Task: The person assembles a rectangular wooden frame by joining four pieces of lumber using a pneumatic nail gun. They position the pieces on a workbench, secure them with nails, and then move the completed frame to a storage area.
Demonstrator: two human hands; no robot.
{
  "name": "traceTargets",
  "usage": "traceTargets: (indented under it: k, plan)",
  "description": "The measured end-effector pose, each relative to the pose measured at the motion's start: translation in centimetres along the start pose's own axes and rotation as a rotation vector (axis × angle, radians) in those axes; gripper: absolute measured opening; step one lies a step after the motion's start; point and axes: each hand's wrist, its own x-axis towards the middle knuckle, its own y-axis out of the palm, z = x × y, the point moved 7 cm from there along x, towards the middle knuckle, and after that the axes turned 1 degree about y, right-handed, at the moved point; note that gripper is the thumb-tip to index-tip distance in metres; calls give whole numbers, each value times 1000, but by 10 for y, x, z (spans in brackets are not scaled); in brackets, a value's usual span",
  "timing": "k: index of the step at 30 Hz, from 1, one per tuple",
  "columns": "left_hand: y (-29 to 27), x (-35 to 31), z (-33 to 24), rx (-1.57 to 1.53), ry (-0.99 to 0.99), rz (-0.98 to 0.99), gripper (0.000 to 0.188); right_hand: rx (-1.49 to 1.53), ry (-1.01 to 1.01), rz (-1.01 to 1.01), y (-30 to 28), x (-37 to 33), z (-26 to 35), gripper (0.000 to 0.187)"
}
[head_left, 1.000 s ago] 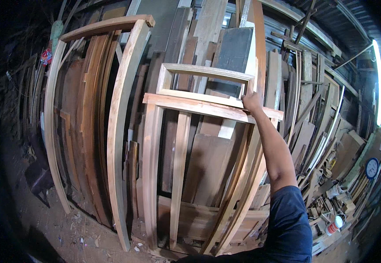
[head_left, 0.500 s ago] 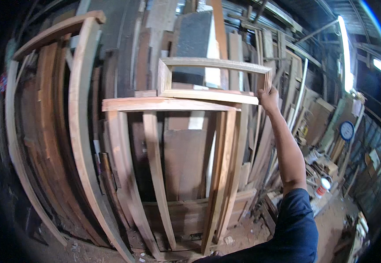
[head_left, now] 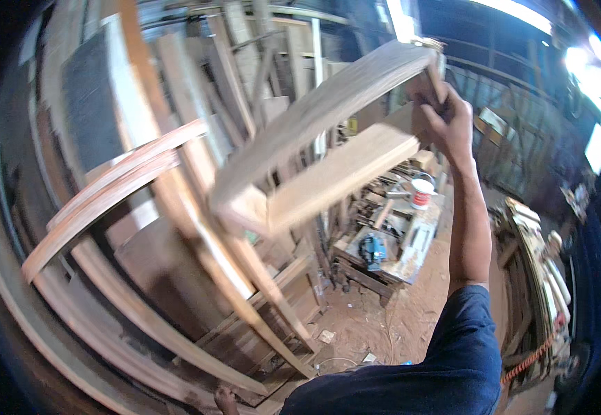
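A rectangular pale wooden frame (head_left: 345, 183) with short end pieces hangs in the air, tilted with its right end higher. My right hand (head_left: 449, 123) is closed around that raised end piece, arm stretched forward. The near left corner of the frame is smeared by motion. At the lower edge, what looks like my left hand (head_left: 225, 400) shows as a small, blurred bit beside the lower end of a wooden upright; whether it grips anything is hidden. Left of the held frame stands a tall wooden frame (head_left: 106, 207) with a top rail and several long legs.
Boards and planks (head_left: 93, 97) lean along the wall. On a low workbench (head_left: 421, 242) lie a blue power tool (head_left: 371, 250), a white-and-red bucket (head_left: 421, 192) and wood pieces. Stacked timber (head_left: 535, 256) stands at right by an orange twisted cord (head_left: 532, 353). Dirt floor (head_left: 356, 315) lies between.
My right hand has lifted the rectangular frame off the tall frame's top and swung it to the right and closer. The view has turned right, bringing the workbench nearer the middle.
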Motion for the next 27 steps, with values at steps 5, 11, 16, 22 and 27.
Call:
traceTargets:
  k: [5, 11, 16, 22, 27]
  plan:
    - [212, -71, -211, -254, 516, 214, 42, -406, -222, 305, -45, -68, -52, 50]
    - [494, -292, -308, -105, 1034, 965, 59, -571, -314, 554, -72, -132, -148, 35]
    - [685, -450, -265, 224, 1155, 1331, 116, -496, -59, 464, -146, -133, -221, 37]
    - [766, -480, -253, 77, 1157, 1440, 124, -395, 167, 314, -182, -147, -304, 38]
    - [854, -468, -243, 200, 931, 1415, 117, -662, 488, 341, -183, -186, -400, 55]
